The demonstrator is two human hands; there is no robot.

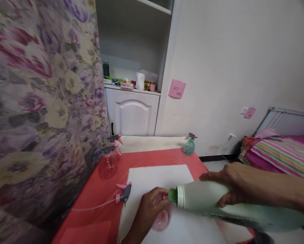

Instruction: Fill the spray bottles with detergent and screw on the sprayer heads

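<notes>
head view — downward, close over table (96, 200)

The left hand (150, 208) wraps the pink bottle (164, 219), its fingers hiding the neck and mouth. Beyond the fingers of the right hand (230, 184), the green jug (205, 200) smears into blur, its base lost near the right edge.

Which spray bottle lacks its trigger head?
The pink bottle in the left hand; its trigger head lies alongside; the teal bottle and two pink ones wear theirs.

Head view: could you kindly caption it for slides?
Right hand tips a pale green jug toward a pink bottle held by left hand.
</notes>
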